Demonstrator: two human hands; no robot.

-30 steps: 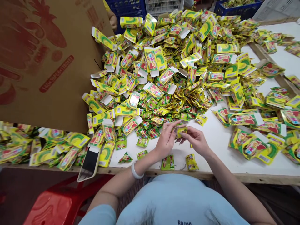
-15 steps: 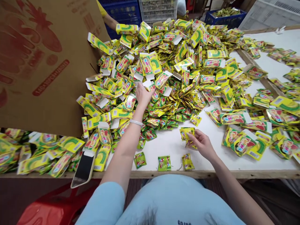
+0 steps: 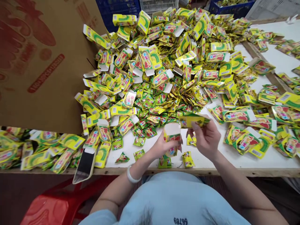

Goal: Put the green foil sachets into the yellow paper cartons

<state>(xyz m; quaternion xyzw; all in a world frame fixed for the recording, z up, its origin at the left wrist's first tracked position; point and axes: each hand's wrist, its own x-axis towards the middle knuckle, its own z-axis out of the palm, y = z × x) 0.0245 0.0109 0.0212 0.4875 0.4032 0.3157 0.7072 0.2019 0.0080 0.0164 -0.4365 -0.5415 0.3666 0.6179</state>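
My left hand (image 3: 161, 146) is closed round a small yellow-green candy box (image 3: 170, 136) with its white end flap up, just over the front of the table. Close beside it on the right, my right hand (image 3: 208, 140) pinches yellow candy packets (image 3: 191, 121) level with the box's upper end. How many packets it holds, I cannot make out. Below the hands, single packets lie on the white tabletop, among them a yellow packet (image 3: 188, 159) and a green packet (image 3: 139, 154). Beyond them rises a large heap of loose packets (image 3: 150, 101) and small boxes.
A big brown carton (image 3: 53, 103) stands at the left against the heap. A phone (image 3: 83, 165) overhangs the table's front edge (image 3: 229, 172). Several candy boxes (image 3: 243, 142) lie at the right, before a wooden strip (image 3: 262, 65). A red stool (image 3: 51, 203) is below left.
My left hand has come back from the heap with a candy box, next to my right hand. My right hand has lifted its packets slightly. Another person's arm at the back has left view.
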